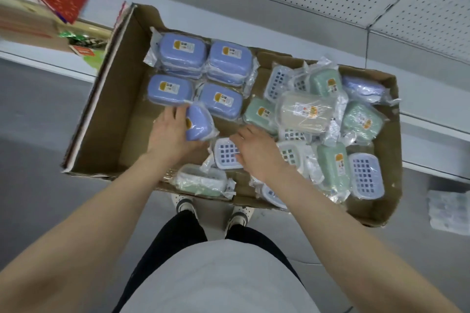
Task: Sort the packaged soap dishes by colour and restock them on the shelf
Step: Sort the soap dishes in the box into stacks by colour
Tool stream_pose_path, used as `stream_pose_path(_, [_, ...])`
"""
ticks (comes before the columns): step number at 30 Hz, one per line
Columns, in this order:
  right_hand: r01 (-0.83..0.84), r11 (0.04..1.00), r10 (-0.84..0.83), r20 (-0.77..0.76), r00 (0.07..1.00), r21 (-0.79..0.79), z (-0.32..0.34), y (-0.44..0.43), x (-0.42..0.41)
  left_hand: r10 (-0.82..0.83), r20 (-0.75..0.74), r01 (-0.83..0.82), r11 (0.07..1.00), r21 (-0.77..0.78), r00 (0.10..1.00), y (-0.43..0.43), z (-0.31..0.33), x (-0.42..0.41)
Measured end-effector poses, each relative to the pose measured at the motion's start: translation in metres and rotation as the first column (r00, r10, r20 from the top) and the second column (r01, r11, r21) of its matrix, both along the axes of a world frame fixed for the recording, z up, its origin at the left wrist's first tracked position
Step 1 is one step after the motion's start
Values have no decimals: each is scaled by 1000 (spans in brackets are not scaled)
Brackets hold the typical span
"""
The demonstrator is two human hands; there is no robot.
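Gripping blue dish [197, 123] with left hand [169, 132], right hand [254, 150] spread over jumbled packets [305, 114]

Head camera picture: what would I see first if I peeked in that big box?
Neat blue soap dishes fill the far left of the cardboard box, beside a jumbled pile of green, beige and blue ones on the right. The left hand grips another blue dish while the right hand reaches over a white-grid one.
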State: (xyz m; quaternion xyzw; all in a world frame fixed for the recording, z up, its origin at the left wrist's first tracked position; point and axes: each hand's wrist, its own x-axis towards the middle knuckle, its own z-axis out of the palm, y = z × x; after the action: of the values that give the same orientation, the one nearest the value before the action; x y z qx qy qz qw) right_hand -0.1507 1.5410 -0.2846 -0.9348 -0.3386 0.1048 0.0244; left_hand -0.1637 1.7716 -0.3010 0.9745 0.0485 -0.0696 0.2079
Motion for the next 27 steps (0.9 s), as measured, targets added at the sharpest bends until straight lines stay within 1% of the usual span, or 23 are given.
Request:
stream_pose_path(2, [-104, 987, 91, -110, 990, -122, -18, 29, 1, 4, -31, -3, 1000, 30, 1000, 23, 2, -7])
stream_pose_path(4, [-170, 952, 119, -204, 972, -255, -34, 50, 1, 3, -83, 1, 999, 44, 997, 43, 0, -16])
stream_pose_path(6, [-202, 912, 129, -217, 968, -356, -45, 61, 5, -6, -108, 11, 999, 49, 994, 57, -4, -22])
stream_pose_path(8, [-174, 915, 116, -175, 978, -363, -47, 65, 13, -23, -124, 29, 999, 43, 992, 67, -6, -24])
stream_pose_path(10, [-90, 956, 51, -143, 988, -280, -38, 67, 23, -56, -121, 62, 997, 42, 991, 75, -6, -19])
stream_pose_path(12, [50, 991, -63, -106, 992, -123, -22, 68, 38, -103, -91, 108, 993, 54, 991, 81, -2, -7])
stream_pose_path(14, [175, 981, -171, -55, 984, 80, 2, 67, 52, -164, -48, 168, 983, 79, 985, 85, 4, 12])
stream_pose_path(15, [233, 952, -222, -74, 972, 198, 14, 66, 59, -194, -28, 196, 976, 94, 981, 87, 7, 24])
stream_pose_path(16, [300, 900, -270, -134, 953, 318, 25, 65, 65, -224, -9, 224, 968, 110, 975, 88, 10, 36])
stream_pose_path(17, [371, 819, -302, -221, 927, 437, 35, 64, 70, -247, 2, 245, 961, 126, 969, 89, 12, 48])
stream_pose_path(19, [495, 592, -330, -370, 869, 635, 41, 63, 78, -289, 24, 283, 948, 145, 957, 90, 15, 70])
stream_pose_path(20, [552, 480, -337, -438, 834, 681, 35, 62, 81, -307, 36, 299, 942, 151, 951, 91, 16, 80])
stream_pose_path(21, [619, 395, -350, -511, 785, 679, 27, 61, 83, -325, 49, 314, 935, 162, 944, 91, 15, 89])
stream_pose_path(22, [686, 347, -375, -576, 727, 640, 17, 59, 83, -344, 59, 329, 927, 179, 937, 91, 12, 97])
stream_pose_path(23, [741, 336, -403, -622, 671, 582, 8, 56, 83, -360, 59, 343, 918, 199, 931, 91, 8, 103])
stream_pose_path(25, [802, 347, -459, -658, 597, 486, -6, 45, 81, -373, -4, 365, 904, 222, 928, 90, -3, 111])
stream_pose_path(26, [813, 368, -494, -645, 583, 452, -10, 38, 80, -370, -51, 372, 901, 225, 928, 88, -8, 112])
stream_pose_path(27, [802, 424, -536, -597, 597, 421, -14, 31, 80, -362, -91, 373, 900, 225, 928, 87, -14, 112])
